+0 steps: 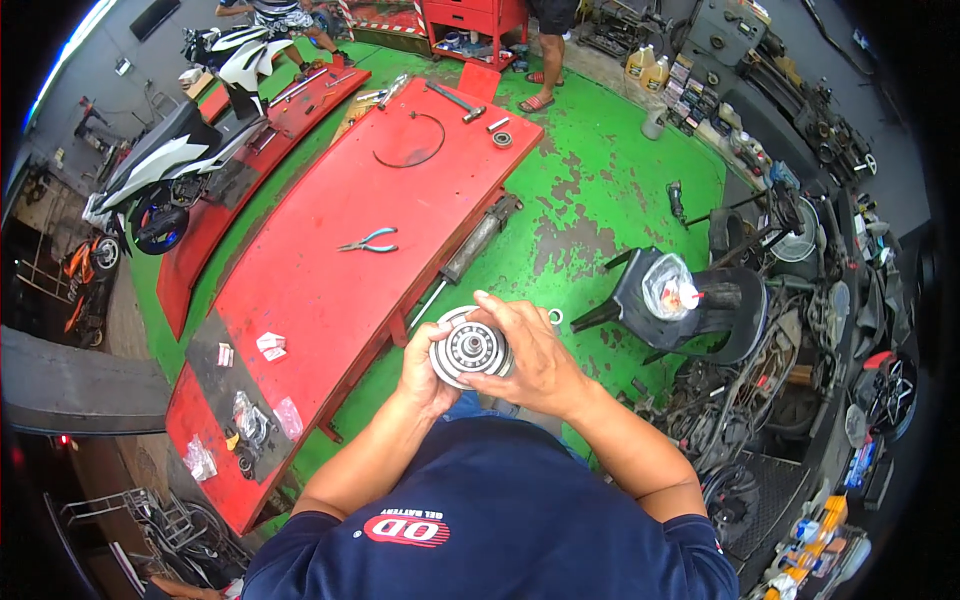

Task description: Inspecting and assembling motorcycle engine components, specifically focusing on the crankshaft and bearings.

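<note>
In front of my chest I hold a round silver metal part with a ball bearing at its centre [474, 348], its bearing face turned up. My left hand [422, 375] is closed round its left edge, thumb on the rim. On the other side my right hand [540, 362] wraps it, with fingers over the far edge and the thumb along the near edge. Blue-handled pliers [370, 240] lie on the red lift table [300, 270] ahead. Farther up that table are a curved thin dark strip [441, 135], a hammer [462, 106] and a small bearing [502, 139].
Small plastic packets [288, 418] lie at the table's near left end. A black chair [725, 315] with a plastic bag [668, 286] on it stands to the right. A white scooter [175, 150] sits on another lift at far left. Another person's legs [551, 55] show beyond.
</note>
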Demonstrator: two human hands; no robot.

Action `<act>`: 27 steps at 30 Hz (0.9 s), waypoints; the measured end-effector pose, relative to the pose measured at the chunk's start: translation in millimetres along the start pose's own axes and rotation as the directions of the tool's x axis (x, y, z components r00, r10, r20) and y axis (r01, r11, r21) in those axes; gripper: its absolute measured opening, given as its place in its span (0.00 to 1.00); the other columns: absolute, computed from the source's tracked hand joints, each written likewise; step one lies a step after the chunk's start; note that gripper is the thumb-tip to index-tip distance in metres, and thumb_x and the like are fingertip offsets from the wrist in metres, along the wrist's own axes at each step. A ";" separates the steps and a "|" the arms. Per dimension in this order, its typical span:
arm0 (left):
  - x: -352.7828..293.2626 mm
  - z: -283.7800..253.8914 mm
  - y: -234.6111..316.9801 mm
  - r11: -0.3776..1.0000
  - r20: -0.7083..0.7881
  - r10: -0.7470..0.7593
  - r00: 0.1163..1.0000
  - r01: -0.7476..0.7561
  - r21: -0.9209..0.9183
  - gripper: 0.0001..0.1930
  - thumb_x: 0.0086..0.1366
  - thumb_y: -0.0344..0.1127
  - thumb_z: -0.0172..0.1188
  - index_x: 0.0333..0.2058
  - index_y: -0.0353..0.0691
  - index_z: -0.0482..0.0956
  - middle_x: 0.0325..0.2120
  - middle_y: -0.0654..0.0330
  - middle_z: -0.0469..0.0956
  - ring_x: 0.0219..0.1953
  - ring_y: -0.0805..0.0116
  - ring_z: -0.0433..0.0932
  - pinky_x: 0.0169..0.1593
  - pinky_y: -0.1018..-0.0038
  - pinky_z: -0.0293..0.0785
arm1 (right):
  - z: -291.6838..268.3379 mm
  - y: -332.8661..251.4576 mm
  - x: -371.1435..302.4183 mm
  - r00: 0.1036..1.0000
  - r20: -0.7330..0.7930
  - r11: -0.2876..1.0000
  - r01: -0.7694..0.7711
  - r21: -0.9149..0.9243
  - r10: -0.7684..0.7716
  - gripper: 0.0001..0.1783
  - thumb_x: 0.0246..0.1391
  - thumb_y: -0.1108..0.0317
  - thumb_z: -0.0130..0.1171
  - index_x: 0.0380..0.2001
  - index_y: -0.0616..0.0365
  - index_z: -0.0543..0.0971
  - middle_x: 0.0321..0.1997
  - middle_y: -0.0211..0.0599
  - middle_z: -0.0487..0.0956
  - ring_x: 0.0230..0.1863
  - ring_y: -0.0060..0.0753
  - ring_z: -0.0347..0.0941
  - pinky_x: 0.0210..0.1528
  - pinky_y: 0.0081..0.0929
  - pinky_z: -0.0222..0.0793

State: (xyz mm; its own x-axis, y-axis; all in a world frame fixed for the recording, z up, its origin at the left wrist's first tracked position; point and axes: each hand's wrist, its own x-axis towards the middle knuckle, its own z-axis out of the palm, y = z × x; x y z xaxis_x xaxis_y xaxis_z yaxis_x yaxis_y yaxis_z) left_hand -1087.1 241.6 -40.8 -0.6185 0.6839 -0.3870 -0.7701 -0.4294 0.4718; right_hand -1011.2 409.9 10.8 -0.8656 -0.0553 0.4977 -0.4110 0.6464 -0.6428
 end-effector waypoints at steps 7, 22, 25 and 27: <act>106.1 4.5 39.4 1.000 0.001 -0.005 1.000 0.005 0.010 0.26 0.66 0.47 0.51 0.54 0.34 0.78 0.46 0.52 0.84 0.47 0.60 0.85 0.52 0.64 0.83 | -12.4 92.2 78.1 0.999 0.047 0.986 -0.006 0.169 -0.002 0.50 0.41 0.69 0.79 0.68 0.64 0.66 0.57 0.47 0.78 0.53 0.49 0.76 0.55 0.43 0.75; 258.8 19.5 134.0 1.000 -0.031 -0.022 0.999 0.022 -0.005 0.28 0.65 0.49 0.51 0.54 0.32 0.77 0.46 0.48 0.83 0.48 0.55 0.85 0.53 0.58 0.84 | -62.8 209.2 246.6 0.955 0.197 -0.251 -0.139 0.958 0.223 0.33 0.74 0.54 0.50 0.76 0.42 0.55 0.65 0.55 0.72 0.58 0.48 0.77 0.60 0.44 0.74; 273.5 32.9 141.4 0.997 -0.119 0.054 0.991 -0.060 -0.045 0.27 0.65 0.48 0.52 0.54 0.33 0.77 0.47 0.48 0.83 0.48 0.55 0.85 0.53 0.58 0.84 | -64.4 238.3 267.2 0.942 0.274 -0.281 -0.215 0.935 0.193 0.32 0.73 0.54 0.51 0.75 0.43 0.57 0.66 0.56 0.71 0.61 0.51 0.76 0.62 0.45 0.74; 287.3 44.7 142.4 0.991 -0.193 0.101 0.976 -0.116 -0.068 0.27 0.64 0.47 0.52 0.54 0.33 0.77 0.46 0.48 0.83 0.48 0.55 0.84 0.54 0.58 0.83 | -70.1 257.5 283.3 0.939 0.325 -0.325 -0.276 0.905 0.108 0.32 0.72 0.54 0.53 0.74 0.43 0.58 0.66 0.57 0.71 0.63 0.52 0.75 0.62 0.45 0.75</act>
State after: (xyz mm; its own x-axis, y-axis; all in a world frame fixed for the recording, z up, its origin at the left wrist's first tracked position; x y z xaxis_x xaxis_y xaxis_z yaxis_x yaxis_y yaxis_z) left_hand -1367.5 403.3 -49.4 -0.7119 0.5099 -0.4828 -0.7016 -0.5451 0.4588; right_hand -1342.2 614.1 27.1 -0.9506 -0.2299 0.2087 0.1136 -0.8830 -0.4553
